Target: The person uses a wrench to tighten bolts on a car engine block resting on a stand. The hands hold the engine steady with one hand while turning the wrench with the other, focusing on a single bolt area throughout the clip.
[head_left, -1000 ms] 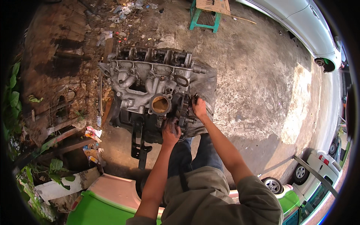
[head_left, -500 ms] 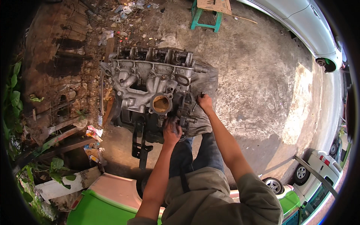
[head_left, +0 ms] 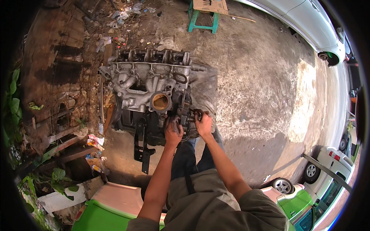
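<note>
A greasy engine block [head_left: 127, 117] stands before me, with a grey metal intake manifold [head_left: 135, 96] and a round throttle opening [head_left: 160, 101] on its near side. Exposed valve gear [head_left: 154, 56] runs along its top. Low on the block, right of the throttle opening, my left hand [head_left: 174, 130] has its blackened fingers curled against the parts; what they grip is hidden. Close by, my right hand [head_left: 204, 122] is closed at the engine's right end, beside a dark cover [head_left: 185, 109]. Something dark shows at its fingertips, too small to name.
A dark metal bracket [head_left: 142, 150] juts from the block toward me. A grey sheet [head_left: 204, 86] lies right of the engine. Beyond stands a green stool [head_left: 203, 27] with cardboard on top. Boards and litter [head_left: 95, 141] lie left; a silver car [head_left: 304, 19] stands far right.
My right hand, earlier out to the right with a thin metal tool, has come in against the engine's right end. My left hand stays low on the block, its fingers slightly shifted.
</note>
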A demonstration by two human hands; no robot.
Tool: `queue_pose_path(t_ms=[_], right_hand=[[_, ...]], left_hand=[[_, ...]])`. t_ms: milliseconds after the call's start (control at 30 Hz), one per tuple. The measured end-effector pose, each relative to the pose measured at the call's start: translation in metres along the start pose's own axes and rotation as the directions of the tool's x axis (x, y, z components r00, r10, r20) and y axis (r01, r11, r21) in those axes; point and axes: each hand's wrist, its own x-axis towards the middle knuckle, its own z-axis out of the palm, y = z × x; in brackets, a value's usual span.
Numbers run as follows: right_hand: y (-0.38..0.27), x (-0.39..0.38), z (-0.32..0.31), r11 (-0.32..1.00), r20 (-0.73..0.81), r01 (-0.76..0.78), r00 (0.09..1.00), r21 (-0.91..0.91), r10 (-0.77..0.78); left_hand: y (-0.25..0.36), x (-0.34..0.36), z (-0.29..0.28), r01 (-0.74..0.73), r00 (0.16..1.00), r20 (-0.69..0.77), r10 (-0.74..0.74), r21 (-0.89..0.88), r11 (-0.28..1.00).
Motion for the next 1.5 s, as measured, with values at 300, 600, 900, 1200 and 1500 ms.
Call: queue_pose_path(t_ms=[300, 600, 900, 1200, 1500], right_hand=[[0.001, -0.003, -0.001, 0.998, 0.049, 0.055, 0.997, -0.034, -0.053], [0.008, -0.012, -0.002, 0.973, 0.105, 0.211, 0.974, -0.089, -0.202], [0.008, -0.007, 0.001, 0.982, 0.09, 0.187, 0.979, -0.007, -0.186], [0.058, 0.101, 0.062, 0.984, 0.152, -0.063, 0.984, -0.166, 0.088], [0.087, 0.132, 0.055, 0.838, 0.22, -0.229, 0.9, -0.495, 0.376]], left_hand=[[0.0, 0.0, -0.001, -0.013, 1.0, -0.011, 0.013, 0.007, 1.0], [0.004, 0.0, -0.002, 0.084, 0.996, 0.034, -0.083, -0.014, 0.996], [0.003, -0.001, 0.0, 0.102, 0.994, 0.042, -0.101, -0.023, 0.995], [-0.001, -0.005, -0.001, 0.068, 0.996, 0.048, -0.069, 0.028, 0.997], [0.001, -0.006, -0.003, 0.063, 0.997, 0.043, -0.064, 0.029, 0.998]])
